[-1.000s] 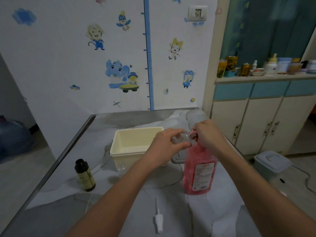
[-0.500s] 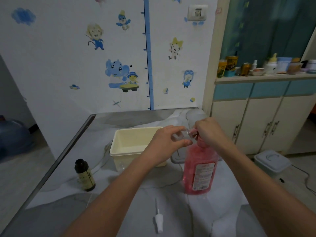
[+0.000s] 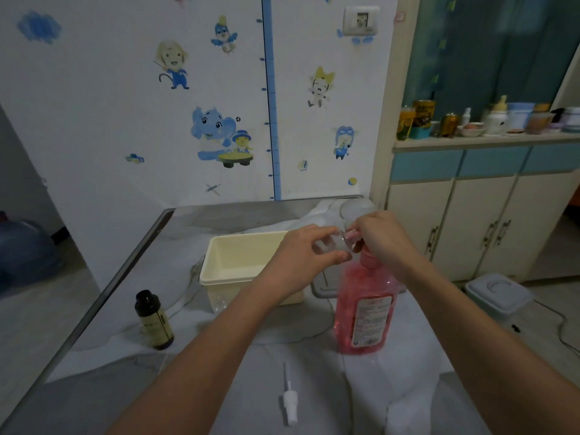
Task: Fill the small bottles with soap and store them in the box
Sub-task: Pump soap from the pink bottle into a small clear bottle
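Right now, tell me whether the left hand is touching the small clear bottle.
Touching. The head view shows the left hand pinching the small clear bottle between thumb and fingers, at the pink soap bottle's pump.

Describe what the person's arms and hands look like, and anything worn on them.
The left hand and right hand are bare: no gloves, and no rings that I can make out. The left forearm and right forearm are bare right to the picture's bottom edge, with no sleeves, watch, bracelet or markings in view.
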The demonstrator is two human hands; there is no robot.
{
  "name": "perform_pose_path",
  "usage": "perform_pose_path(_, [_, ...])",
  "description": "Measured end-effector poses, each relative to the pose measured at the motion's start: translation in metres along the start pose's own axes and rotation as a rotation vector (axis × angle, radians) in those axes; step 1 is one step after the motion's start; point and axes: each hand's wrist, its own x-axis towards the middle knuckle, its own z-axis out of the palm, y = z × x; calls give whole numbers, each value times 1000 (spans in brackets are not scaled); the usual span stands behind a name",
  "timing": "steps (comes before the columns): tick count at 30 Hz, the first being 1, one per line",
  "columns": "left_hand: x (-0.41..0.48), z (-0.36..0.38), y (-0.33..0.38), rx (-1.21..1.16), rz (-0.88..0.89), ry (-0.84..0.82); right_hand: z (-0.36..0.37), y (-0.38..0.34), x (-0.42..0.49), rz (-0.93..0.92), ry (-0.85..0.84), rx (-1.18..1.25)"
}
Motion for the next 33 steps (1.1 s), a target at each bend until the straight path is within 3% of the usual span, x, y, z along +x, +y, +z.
perform_pose_path(9, [-6,9,-7,-15,-1,11,8,13,-2,-125,41,-110])
perform_pose_path(17, [0,-1,2,16,12,-5,6,-3,-6,-61,60,111])
perform_pose_path(24, [-5,8,-4,17,11,14,9,8,-8,-128,78,25])
perform_pose_path(33, [-3,3,0,3,11,-1,5,5,-4,-58,24,82])
